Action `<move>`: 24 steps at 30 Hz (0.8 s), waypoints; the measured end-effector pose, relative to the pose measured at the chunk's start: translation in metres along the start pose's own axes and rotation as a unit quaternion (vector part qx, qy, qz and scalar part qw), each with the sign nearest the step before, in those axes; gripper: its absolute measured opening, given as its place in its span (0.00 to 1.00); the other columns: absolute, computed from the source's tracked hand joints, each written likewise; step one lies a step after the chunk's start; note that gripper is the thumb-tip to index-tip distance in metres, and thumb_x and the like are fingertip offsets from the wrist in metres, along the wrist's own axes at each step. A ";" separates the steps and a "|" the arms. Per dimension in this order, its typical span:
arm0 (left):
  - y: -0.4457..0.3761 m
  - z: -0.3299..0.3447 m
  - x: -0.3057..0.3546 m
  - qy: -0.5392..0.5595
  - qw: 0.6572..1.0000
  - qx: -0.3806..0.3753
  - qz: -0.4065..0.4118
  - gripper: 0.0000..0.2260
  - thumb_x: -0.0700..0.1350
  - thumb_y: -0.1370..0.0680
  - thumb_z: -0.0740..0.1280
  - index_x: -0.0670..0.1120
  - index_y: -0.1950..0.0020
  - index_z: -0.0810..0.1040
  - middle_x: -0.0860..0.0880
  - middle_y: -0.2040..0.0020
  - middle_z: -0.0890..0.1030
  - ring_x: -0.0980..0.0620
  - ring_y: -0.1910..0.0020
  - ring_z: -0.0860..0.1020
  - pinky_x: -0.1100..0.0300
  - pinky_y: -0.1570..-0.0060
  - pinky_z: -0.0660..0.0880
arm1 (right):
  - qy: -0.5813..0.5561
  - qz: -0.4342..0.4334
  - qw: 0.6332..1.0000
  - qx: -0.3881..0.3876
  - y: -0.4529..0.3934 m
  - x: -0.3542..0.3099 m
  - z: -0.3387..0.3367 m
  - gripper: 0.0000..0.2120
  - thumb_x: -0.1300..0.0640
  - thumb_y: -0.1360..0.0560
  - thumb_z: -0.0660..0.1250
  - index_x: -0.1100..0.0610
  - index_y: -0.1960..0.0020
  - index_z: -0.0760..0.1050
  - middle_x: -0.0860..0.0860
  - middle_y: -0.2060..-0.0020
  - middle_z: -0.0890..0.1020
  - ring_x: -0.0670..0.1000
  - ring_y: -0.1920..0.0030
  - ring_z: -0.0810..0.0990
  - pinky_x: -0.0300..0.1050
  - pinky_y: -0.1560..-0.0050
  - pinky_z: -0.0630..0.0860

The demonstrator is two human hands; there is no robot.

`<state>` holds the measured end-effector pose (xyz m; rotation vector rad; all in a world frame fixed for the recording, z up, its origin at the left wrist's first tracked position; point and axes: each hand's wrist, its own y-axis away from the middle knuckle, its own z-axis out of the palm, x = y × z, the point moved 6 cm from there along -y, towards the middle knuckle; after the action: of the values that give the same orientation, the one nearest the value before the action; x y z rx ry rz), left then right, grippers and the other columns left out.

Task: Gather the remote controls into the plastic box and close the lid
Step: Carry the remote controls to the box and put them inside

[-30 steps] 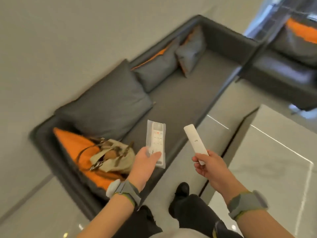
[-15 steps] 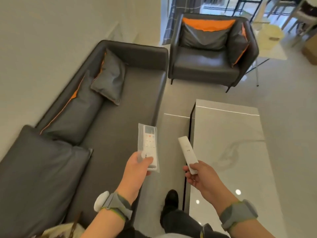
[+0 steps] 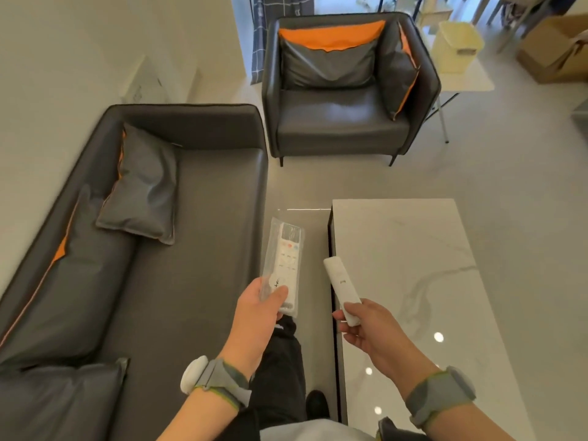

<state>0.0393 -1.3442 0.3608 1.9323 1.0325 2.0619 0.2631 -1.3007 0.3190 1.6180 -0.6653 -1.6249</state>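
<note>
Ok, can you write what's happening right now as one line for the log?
left hand: holds bagged remote | right hand: holds slim white remote | plastic box: not in view | place: between sofa and marble table

1. A dark grey sofa (image 3: 178,265) runs along the pale wall (image 3: 63,58), with grey and orange cushions (image 3: 143,189).
2. A matching armchair (image 3: 343,100) stands beyond it.
3. A white marble worktop (image 3: 445,281) reflects ceiling lights.
4. The floor (image 3: 525,192) is glossy light grey.
5. A cardboard box (image 3: 556,49) sits far right.
</note>
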 end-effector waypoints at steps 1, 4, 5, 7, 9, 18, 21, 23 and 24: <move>-0.031 0.007 0.011 0.002 1.000 -0.006 -0.001 0.07 0.46 0.16 0.69 0.58 0.42 0.79 0.59 0.48 0.87 0.58 0.49 0.86 0.68 0.60 0.81 | 0.002 0.000 1.000 0.005 -0.026 -0.020 0.001 0.09 0.57 0.17 0.65 0.58 0.39 0.78 0.58 0.50 0.88 0.48 0.62 0.83 0.45 0.56 0.82; -0.087 0.014 0.041 0.009 1.000 -0.003 -0.003 0.07 0.47 0.16 0.69 0.59 0.42 0.78 0.57 0.43 0.84 0.54 0.44 0.83 0.69 0.60 0.81 | 0.010 0.001 1.000 0.010 -0.070 -0.067 0.011 0.09 0.60 0.19 0.63 0.59 0.41 0.79 0.55 0.54 0.89 0.47 0.66 0.82 0.44 0.59 0.81; -0.108 0.016 0.052 0.006 1.000 -0.005 -0.002 0.07 0.47 0.16 0.69 0.59 0.42 0.78 0.57 0.43 0.83 0.54 0.44 0.83 0.70 0.60 0.81 | 0.013 0.001 1.000 0.011 -0.086 -0.084 0.016 0.10 0.60 0.19 0.63 0.59 0.41 0.79 0.54 0.54 0.89 0.47 0.66 0.82 0.44 0.59 0.81; -0.169 0.022 0.090 -0.009 1.000 -0.021 -0.004 0.08 0.46 0.16 0.70 0.60 0.43 0.77 0.59 0.44 0.82 0.57 0.45 0.82 0.70 0.61 0.80 | 0.006 -0.003 1.000 0.010 -0.134 -0.136 0.032 0.10 0.59 0.19 0.63 0.60 0.41 0.79 0.53 0.58 0.89 0.48 0.65 0.83 0.45 0.58 0.81; -0.218 0.024 0.126 -0.017 1.000 -0.025 0.000 0.09 0.45 0.16 0.69 0.61 0.44 0.77 0.60 0.45 0.82 0.58 0.46 0.82 0.71 0.61 0.79 | -0.008 -0.008 1.000 0.021 -0.168 -0.189 0.044 0.09 0.57 0.17 0.64 0.60 0.41 0.79 0.51 0.62 0.87 0.49 0.65 0.82 0.46 0.58 0.80; -0.383 0.058 0.262 -0.039 0.998 -0.045 0.000 0.10 0.47 0.17 0.69 0.55 0.36 0.80 0.57 0.46 0.87 0.58 0.49 0.86 0.69 0.60 0.81 | -0.060 -0.047 0.996 0.041 -0.276 -0.390 0.068 0.08 0.57 0.17 0.65 0.61 0.43 0.79 0.55 0.56 0.87 0.50 0.60 0.82 0.50 0.50 0.80; -0.446 0.091 0.302 -0.065 0.995 -0.069 -0.006 0.09 0.46 0.17 0.70 0.54 0.37 0.81 0.58 0.48 0.88 0.59 0.53 0.86 0.69 0.61 0.80 | -0.084 -0.039 0.995 0.040 -0.327 -0.440 0.060 0.07 0.58 0.17 0.65 0.60 0.42 0.78 0.56 0.54 0.88 0.51 0.59 0.82 0.49 0.50 0.80; -0.482 0.112 0.327 -0.087 0.994 -0.069 -0.005 0.09 0.45 0.17 0.69 0.54 0.37 0.81 0.55 0.45 0.87 0.58 0.51 0.85 0.67 0.59 0.79 | -0.084 -0.026 0.995 0.042 -0.358 -0.468 0.053 0.07 0.58 0.17 0.64 0.58 0.41 0.77 0.55 0.53 0.89 0.51 0.59 0.82 0.48 0.53 0.80; -0.498 0.123 0.339 -0.092 0.993 -0.074 -0.003 0.09 0.46 0.17 0.69 0.54 0.37 0.81 0.54 0.43 0.86 0.56 0.48 0.85 0.65 0.57 0.79 | -0.082 -0.023 0.995 0.044 -0.372 -0.483 0.049 0.07 0.59 0.17 0.63 0.57 0.41 0.76 0.54 0.54 0.89 0.50 0.60 0.82 0.47 0.55 0.80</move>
<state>-0.0779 -0.7402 0.3600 1.9947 0.8223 1.8570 0.1311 -0.7030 0.3209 1.5838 -0.7991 -1.7988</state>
